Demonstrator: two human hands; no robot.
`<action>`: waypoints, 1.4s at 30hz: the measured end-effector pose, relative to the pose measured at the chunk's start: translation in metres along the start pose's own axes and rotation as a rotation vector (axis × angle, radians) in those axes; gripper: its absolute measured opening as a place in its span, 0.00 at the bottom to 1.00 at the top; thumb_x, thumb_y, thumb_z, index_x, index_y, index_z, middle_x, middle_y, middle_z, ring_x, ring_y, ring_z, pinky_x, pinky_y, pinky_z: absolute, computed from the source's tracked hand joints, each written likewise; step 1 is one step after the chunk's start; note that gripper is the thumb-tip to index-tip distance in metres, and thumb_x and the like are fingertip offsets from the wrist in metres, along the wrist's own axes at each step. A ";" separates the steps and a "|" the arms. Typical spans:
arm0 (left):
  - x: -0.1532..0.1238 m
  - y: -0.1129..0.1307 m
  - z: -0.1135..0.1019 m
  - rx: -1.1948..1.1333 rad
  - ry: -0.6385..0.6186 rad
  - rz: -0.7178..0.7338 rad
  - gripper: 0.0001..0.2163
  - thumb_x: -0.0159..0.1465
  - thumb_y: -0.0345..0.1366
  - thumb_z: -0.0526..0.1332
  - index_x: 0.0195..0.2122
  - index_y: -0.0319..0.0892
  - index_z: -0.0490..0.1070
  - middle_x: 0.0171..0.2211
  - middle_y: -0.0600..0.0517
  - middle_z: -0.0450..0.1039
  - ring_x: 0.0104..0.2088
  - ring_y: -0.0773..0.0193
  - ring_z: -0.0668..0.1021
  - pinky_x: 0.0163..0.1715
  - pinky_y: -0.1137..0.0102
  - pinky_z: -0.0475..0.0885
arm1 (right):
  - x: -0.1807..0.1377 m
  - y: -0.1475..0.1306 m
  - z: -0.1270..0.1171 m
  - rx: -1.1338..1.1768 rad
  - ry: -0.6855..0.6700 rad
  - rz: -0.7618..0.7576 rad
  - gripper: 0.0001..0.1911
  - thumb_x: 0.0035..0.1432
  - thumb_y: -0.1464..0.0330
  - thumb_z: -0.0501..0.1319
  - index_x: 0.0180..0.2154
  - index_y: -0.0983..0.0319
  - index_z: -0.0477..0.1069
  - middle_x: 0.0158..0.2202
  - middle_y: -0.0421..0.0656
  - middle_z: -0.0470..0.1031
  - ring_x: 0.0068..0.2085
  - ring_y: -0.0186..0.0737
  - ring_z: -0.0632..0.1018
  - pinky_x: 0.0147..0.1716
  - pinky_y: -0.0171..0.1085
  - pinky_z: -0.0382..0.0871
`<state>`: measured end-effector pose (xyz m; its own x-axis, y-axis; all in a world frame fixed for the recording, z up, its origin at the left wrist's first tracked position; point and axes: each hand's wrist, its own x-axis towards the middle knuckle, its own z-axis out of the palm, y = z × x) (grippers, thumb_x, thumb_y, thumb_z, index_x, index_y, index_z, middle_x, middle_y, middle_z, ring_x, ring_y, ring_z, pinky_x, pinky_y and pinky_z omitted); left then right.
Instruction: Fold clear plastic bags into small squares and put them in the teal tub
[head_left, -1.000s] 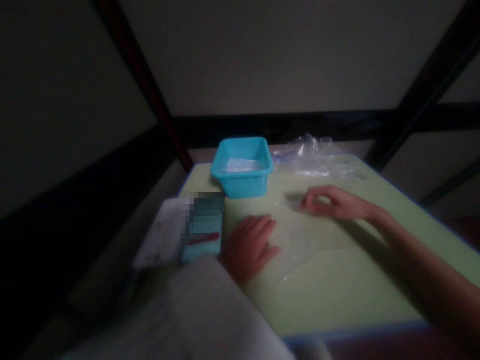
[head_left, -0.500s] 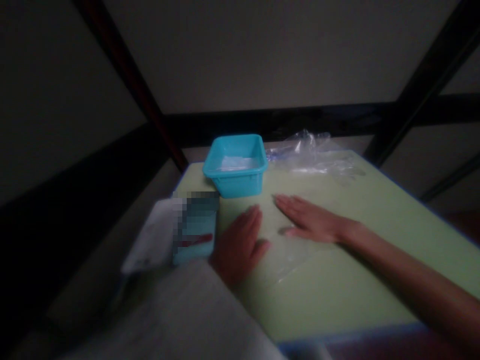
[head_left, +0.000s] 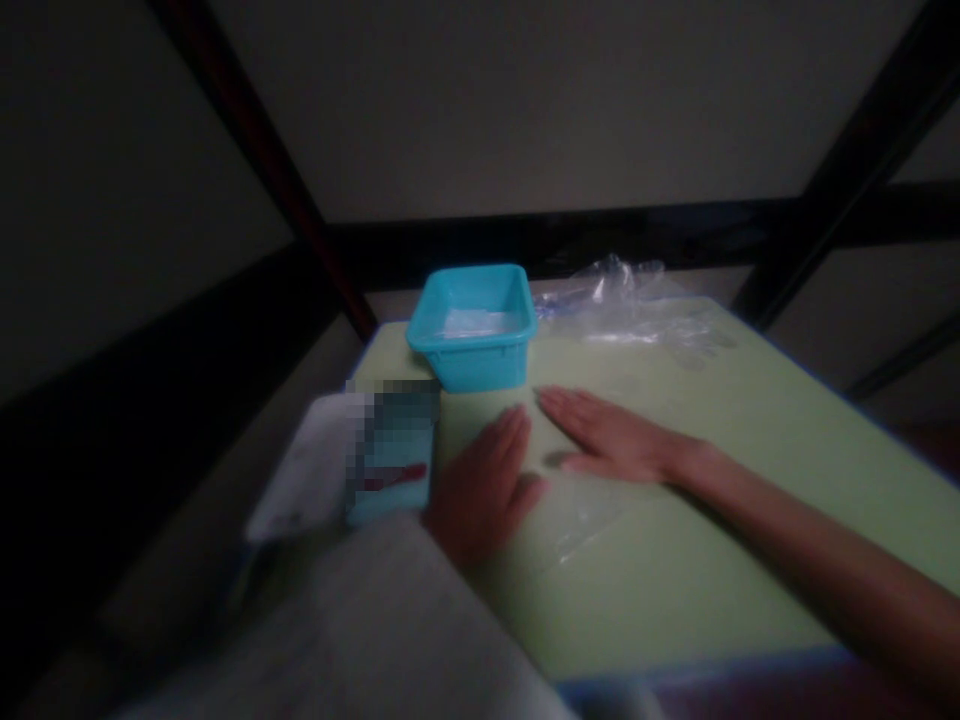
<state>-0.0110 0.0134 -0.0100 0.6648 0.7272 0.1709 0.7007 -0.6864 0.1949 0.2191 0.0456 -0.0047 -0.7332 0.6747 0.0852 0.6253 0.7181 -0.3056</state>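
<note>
My right hand (head_left: 611, 438) lies flat on the pale green tabletop with its thumb spread from the fingers. Under and in front of it is a thin clear plastic piece (head_left: 581, 530), perhaps a bag or a glove; its outline is hard to make out. My left hand (head_left: 484, 495) rests just to the left, fingers stretched and thumb apart, pointing at the turquoise plastic tub (head_left: 480, 368). Neither hand grips anything. Some pale, flat contents (head_left: 480, 322) lie inside the tub.
Crumpled clear plastic (head_left: 622, 305) lies at the table's far edge. Left of my left hand are a teal flat object (head_left: 397, 505), partly pixelated, with a dark red strip on it, and a white sheet-like item (head_left: 300, 480). The green table (head_left: 750, 560) has a blue edge.
My right hand has slid slightly left along the table, closer to my left hand. My left hand has shifted a little to the right. The tub and plastic look unmoved.
</note>
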 end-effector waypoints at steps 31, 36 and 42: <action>0.000 -0.008 0.007 -0.028 0.024 0.032 0.30 0.66 0.44 0.52 0.62 0.29 0.49 0.65 0.35 0.45 0.66 0.52 0.49 0.63 0.56 0.53 | -0.013 0.014 -0.025 0.909 0.426 0.248 0.36 0.62 0.45 0.37 0.62 0.60 0.53 0.63 0.50 0.57 0.62 0.50 0.61 0.57 0.54 0.58; -0.001 -0.004 0.000 -0.040 0.086 0.099 0.27 0.66 0.41 0.51 0.63 0.33 0.50 0.64 0.38 0.52 0.65 0.54 0.55 0.63 0.54 0.54 | -0.029 0.022 -0.042 0.515 0.464 0.325 0.28 0.64 0.49 0.43 0.49 0.60 0.70 0.48 0.49 0.76 0.51 0.51 0.74 0.54 0.53 0.61; -0.005 -0.004 -0.005 -0.016 0.215 0.250 0.17 0.67 0.37 0.50 0.54 0.35 0.62 0.52 0.42 0.71 0.53 0.56 0.73 0.57 0.55 0.66 | -0.034 0.024 -0.049 0.217 0.281 0.375 0.28 0.64 0.51 0.44 0.38 0.63 0.74 0.34 0.47 0.77 0.33 0.44 0.77 0.34 0.42 0.68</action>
<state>-0.0182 0.0127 -0.0072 0.7446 0.5227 0.4152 0.5172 -0.8450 0.1362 0.2725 0.0481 0.0310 -0.3498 0.9204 0.1747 0.7399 0.3858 -0.5510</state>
